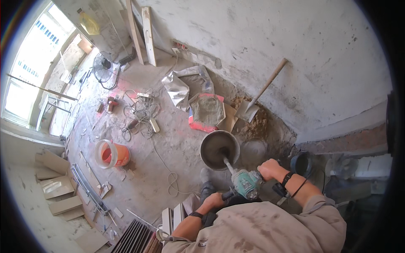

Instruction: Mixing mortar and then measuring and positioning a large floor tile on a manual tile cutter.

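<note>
A teal power mixer is held between my two hands, its shaft slanting down into a round bucket of grey mix. My left hand is closed around the mixer's dark side handle. Higher and to the right, my right hand grips the tool's other side; the exact handle under the fingers is hidden. The whisk end is sunk in the mix and out of sight. Beyond the bucket lies an opened bag of grey powder, with a shovel leaning on the wall beside it.
An orange-and-white bucket stands to the left. Tangled cables with power strips lie on the floor, one cord running toward me. A floor fan is far left. Boards lean on the far wall; a dark bucket is right.
</note>
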Demonstrator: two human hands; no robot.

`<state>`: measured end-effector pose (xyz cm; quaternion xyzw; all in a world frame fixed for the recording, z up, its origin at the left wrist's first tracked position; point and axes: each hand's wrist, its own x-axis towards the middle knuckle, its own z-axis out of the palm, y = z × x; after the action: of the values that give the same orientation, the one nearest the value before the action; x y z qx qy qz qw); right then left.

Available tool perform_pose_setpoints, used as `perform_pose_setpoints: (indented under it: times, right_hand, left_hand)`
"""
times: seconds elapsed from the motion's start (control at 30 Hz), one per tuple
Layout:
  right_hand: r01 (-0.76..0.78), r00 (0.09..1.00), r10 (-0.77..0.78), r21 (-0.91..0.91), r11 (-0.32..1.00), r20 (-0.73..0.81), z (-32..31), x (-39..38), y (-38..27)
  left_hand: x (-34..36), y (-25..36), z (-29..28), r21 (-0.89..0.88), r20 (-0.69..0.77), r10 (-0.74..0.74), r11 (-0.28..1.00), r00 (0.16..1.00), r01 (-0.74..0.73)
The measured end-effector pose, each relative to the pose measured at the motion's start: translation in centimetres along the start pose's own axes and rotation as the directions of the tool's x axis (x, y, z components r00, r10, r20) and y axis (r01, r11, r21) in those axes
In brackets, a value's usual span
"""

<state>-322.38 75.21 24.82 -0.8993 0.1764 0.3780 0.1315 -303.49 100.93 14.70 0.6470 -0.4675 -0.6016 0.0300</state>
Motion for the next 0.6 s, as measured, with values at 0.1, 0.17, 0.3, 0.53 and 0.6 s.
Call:
perform_pose_setpoints:
  times: [0.1,0.17,0.3,0.53,0.6]
  right_hand:
    - [0.022,0.999,-0.02,0.042,0.999,-0.05,1.9,0.6,-0.3]
    - [0.031,0.998,-0.028,0.049,0.998,-0.06,2.1,1.2,-0.1]
    - [0.065,0.988,-0.062,0.016,0.998,-0.143,0.0,1.6,-0.5]
    - [0.067,0.995,-0.078,-0.162,0.984,-0.058,-5.8,1.0,-0.8]
    - [0.065,0.997,-0.072,-0.185,0.981,-0.035,-6.2,0.5,-0.8]
  left_hand:
    - [-0.3,-0.6,0.0,0.096,0.063,-0.039,0.995,0.997,0.032]
    - [-0.6,-0.8,0.1,0.069,0.039,-0.118,0.991,0.992,0.115]
    - [-1.7,-0.6,-0.3,-0.011,-0.017,-0.124,0.992,0.992,0.124]
    - [-1.5,0.8,-0.1,-0.185,-0.119,-0.08,0.981,0.99,0.057]
    - [-1.7,1.5,-0.7,-0.184,-0.072,-0.016,0.983,0.997,0.003]
